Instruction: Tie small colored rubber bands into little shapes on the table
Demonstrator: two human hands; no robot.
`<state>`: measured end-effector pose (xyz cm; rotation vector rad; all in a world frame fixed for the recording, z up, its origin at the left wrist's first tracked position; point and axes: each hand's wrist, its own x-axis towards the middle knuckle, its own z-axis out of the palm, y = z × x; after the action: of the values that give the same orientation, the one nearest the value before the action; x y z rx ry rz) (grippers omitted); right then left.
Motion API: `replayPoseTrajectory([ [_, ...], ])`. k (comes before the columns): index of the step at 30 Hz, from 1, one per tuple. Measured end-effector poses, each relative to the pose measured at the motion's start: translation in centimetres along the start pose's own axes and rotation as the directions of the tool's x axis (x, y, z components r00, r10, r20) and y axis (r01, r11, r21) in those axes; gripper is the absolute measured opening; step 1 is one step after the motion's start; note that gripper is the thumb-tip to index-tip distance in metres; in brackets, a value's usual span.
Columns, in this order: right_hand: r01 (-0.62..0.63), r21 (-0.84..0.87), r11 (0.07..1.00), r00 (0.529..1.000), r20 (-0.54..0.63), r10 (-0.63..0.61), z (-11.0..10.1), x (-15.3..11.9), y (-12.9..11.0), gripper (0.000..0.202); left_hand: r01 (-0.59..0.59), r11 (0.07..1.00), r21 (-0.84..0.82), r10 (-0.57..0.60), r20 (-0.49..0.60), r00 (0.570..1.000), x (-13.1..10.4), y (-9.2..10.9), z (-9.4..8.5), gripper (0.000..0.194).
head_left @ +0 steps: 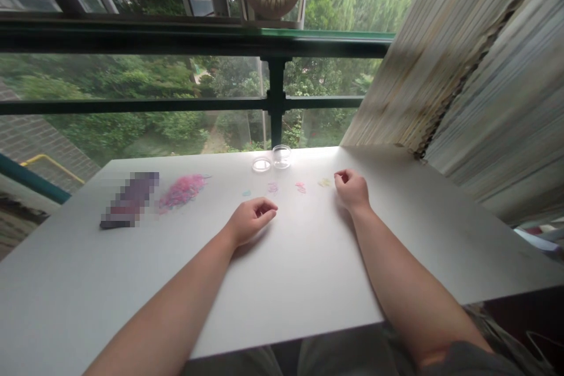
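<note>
My left hand (252, 221) rests on the white table (291, 282) with fingers curled. Its thumb and forefinger come together at the tips, and anything between them is too small to make out. Beyond it lie a small teal cluster (246, 193) and a purple cluster (273, 187) of thin pieces, perhaps tiny rubber bands. My right hand (353, 189) is closed, fingertips pinched beside a yellow cluster (325, 183); whether it holds a piece is hidden. Between the hands sits a pink-red cluster (300, 188).
A large pile of pink and purple pieces (183, 191) lies to the left, beside a dark pixelated object (131, 200). A clear round container (282, 157) and a clear lid (261, 165) stand at the back edge. Behind are a green railing (176, 41) and a striped curtain (396, 70).
</note>
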<state>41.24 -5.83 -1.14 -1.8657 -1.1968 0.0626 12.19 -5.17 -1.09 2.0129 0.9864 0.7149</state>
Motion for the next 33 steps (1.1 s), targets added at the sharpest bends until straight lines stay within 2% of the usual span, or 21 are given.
replayPoseTrajectory([
  [6, 0.034, 0.13, 0.991, 0.998, -0.058, -0.027, 0.1, -0.3, -0.4, 0.027, 0.014, 1.0, -0.014, -0.014, -0.036, 0.999, -0.2, 0.0, 0.2, 0.024],
  [14, -0.093, 0.32, 0.943, 0.984, -0.115, 0.137, 0.3, 1.2, 1.5, 0.031, -0.01, 0.999, -0.05, 0.006, -0.085, 0.996, -0.2, -0.5, 0.3, 0.024],
  [18, -0.074, 0.352, 0.933, 0.985, -0.12, 0.123, 0.3, 0.9, 0.8, 0.033, -0.013, 0.998, -0.061, 0.004, -0.147, 0.989, -0.3, -0.7, 0.0, 0.025],
  [21, -0.037, 0.26, 0.965, 0.992, -0.106, 0.067, -0.2, 0.4, 0.0, 0.033, 0.023, 1.0, -0.005, -0.023, -0.172, 0.985, -0.8, -0.8, -0.7, 0.026],
  [23, -0.013, 0.111, 0.994, 0.996, -0.082, 0.022, -0.6, 0.2, -0.2, 0.031, 0.058, 0.997, 0.04, -0.05, -0.186, 0.981, -1.3, -0.8, -1.4, 0.027],
  [27, 0.018, -0.14, 0.99, 0.99, 0.143, 0.003, -0.6, 0.2, 0.1, 0.027, 0.14, 0.982, 0.123, -0.109, -0.232, 0.967, -2.7, -1.0, -2.9, 0.028],
  [30, 0.03, -0.188, 0.982, 0.977, 0.211, 0.011, -0.3, 0.2, 0.3, 0.026, 0.191, 0.967, 0.17, -0.141, -0.268, 0.953, -3.9, -1.3, -3.9, 0.028],
  [33, 0.054, -0.131, 0.99, 0.986, 0.166, -0.032, -0.4, 0.1, 0.1, 0.027, 0.228, 0.949, 0.218, -0.151, -0.321, 0.935, -5.0, -1.9, -4.9, 0.027],
])
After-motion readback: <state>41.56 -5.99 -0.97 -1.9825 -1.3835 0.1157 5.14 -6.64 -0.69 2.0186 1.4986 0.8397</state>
